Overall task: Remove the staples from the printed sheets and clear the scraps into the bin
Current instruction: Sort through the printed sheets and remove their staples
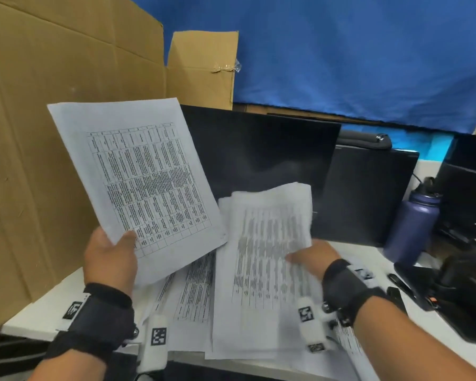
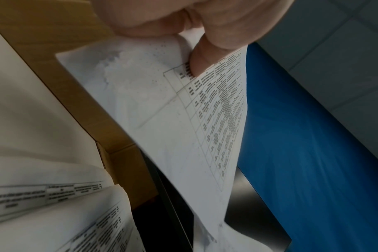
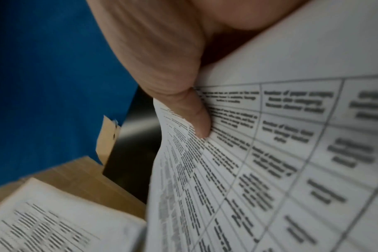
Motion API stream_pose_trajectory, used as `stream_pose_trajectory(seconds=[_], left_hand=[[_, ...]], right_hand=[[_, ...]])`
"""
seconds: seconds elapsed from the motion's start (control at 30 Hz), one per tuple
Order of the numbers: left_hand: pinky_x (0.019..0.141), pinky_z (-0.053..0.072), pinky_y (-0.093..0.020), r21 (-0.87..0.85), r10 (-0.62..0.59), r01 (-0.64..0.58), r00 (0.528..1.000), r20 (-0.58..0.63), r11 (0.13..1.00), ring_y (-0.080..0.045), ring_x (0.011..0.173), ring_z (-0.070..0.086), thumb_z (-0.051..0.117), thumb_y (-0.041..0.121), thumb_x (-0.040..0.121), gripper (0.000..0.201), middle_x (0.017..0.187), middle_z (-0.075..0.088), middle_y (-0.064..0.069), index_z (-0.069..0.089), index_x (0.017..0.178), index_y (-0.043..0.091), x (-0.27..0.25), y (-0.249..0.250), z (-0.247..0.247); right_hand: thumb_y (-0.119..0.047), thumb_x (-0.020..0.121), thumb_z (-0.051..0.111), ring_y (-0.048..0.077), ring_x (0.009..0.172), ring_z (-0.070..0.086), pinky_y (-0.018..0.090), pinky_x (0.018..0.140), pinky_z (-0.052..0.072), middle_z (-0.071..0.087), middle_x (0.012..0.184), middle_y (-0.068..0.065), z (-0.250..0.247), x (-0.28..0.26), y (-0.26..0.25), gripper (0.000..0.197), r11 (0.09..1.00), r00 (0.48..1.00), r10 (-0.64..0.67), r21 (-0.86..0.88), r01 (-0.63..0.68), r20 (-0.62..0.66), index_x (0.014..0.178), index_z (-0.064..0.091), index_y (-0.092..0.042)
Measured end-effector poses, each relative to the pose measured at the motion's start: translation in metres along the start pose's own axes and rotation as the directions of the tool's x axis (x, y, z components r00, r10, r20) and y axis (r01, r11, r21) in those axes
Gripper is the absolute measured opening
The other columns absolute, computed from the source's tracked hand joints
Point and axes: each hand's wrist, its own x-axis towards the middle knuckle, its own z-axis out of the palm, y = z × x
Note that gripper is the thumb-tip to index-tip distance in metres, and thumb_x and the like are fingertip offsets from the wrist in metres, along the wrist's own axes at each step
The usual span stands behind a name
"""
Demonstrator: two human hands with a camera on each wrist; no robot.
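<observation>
Across the upper left of the head view leans a big sheet of brown cardboard (image 1: pixel 52 127), with a blue cloth (image 1: pixel 355 59) filling the upper right behind it. Below the cloth, mid-frame, two dark monitors stand side by side, the larger monitor (image 1: pixel 261 160) to the left and partly in front of the second monitor (image 1: pixel 368 193). Along the bottom runs the white desk (image 1: pixel 39 306), where loose printed sheets (image 1: pixel 193 292) lie fanned out between the two forearms.

Left of centre, the left hand (image 1: pixel 109 259) holds one printed page (image 1: pixel 138 171) up off the desk, tilted, thumb on its face and fingers curled behind its lower corner; the left wrist view shows the same pinch, with the thumb (image 2: pixel 196 63) pressed on the table's corner. Right of centre, the right hand (image 1: pixel 313 259) grips a curling bundle of pages (image 1: pixel 267 243) by its right edge, blurred in the head view; the right wrist view shows the thumb (image 3: pixel 196 116) tucked in between the leaves. The two held papers sit just beside each other, the bundle's top leaf partly behind the single page's lower right corner.

At the right edge stand a purple bottle (image 1: pixel 410 226) and some black desk gear (image 1: pixel 456 298), too dark to make out. I cannot see any staple from here.
</observation>
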Motion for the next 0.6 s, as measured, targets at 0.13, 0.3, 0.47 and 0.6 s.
stream_pose_trajectory(seconds=[0.13, 0.3, 0.47, 0.6], left_hand=[[0.091, 0.056, -0.047, 0.000, 0.005, -0.005, 1.000, -0.002, 1.000, -0.019, 0.097, 0.069, 0.062, 0.021, 0.096, 0.021, 0.107, 0.071, 0.012, 0.064, 0.109, 0.037, -0.001, 0.003, -0.002], [0.091, 0.057, -0.051, 0.017, 0.020, -0.020, 1.000, -0.001, 1.000, -0.023, 0.097, 0.070, 0.063, 0.022, 0.095, 0.018, 0.106, 0.072, 0.010, 0.065, 0.107, 0.035, -0.004, 0.008, -0.002], [0.092, 0.056, -0.051, 0.009, 0.023, -0.023, 0.999, 0.031, 1.000, -0.024, 0.099, 0.070, 0.062, 0.019, 0.096, 0.020, 0.108, 0.073, 0.007, 0.064, 0.111, 0.033, -0.005, 0.004, 0.001], [0.093, 0.057, -0.051, 0.076, -0.007, 0.003, 0.999, 0.053, 0.997, -0.022, 0.098, 0.070, 0.062, 0.020, 0.096, 0.016, 0.105, 0.074, 0.009, 0.065, 0.098, 0.035, -0.001, -0.001, 0.002]], right_hand=[[-0.018, 0.085, 0.073, 0.022, 0.084, 0.066, 0.029, 0.072, 0.056, 0.067, 0.092, 0.004, 0.045, 0.015, 0.017, 0.030, 0.969, 0.992, 0.128, -0.215, -0.125, 0.002, 0.111, 0.065, -0.006], [-0.020, 0.089, 0.068, 0.018, 0.069, 0.063, 0.028, 0.065, 0.056, 0.063, 0.081, 0.003, 0.064, 0.024, 0.022, 0.017, 0.913, 0.989, 0.143, -0.382, -0.146, -0.037, 0.100, 0.060, -0.009], [-0.012, 0.084, 0.071, 0.022, 0.079, 0.064, 0.032, 0.072, 0.058, 0.064, 0.086, 0.004, 0.050, 0.026, 0.023, 0.022, 0.977, 0.995, 0.066, -0.196, -0.081, -0.080, 0.101, 0.059, -0.009], [-0.001, 0.078, 0.076, 0.028, 0.090, 0.071, 0.041, 0.081, 0.059, 0.074, 0.099, 0.012, 0.005, 0.002, 0.009, 0.031, 0.967, 1.000, -0.004, 0.254, 0.010, -0.023, 0.107, 0.069, -0.005]])
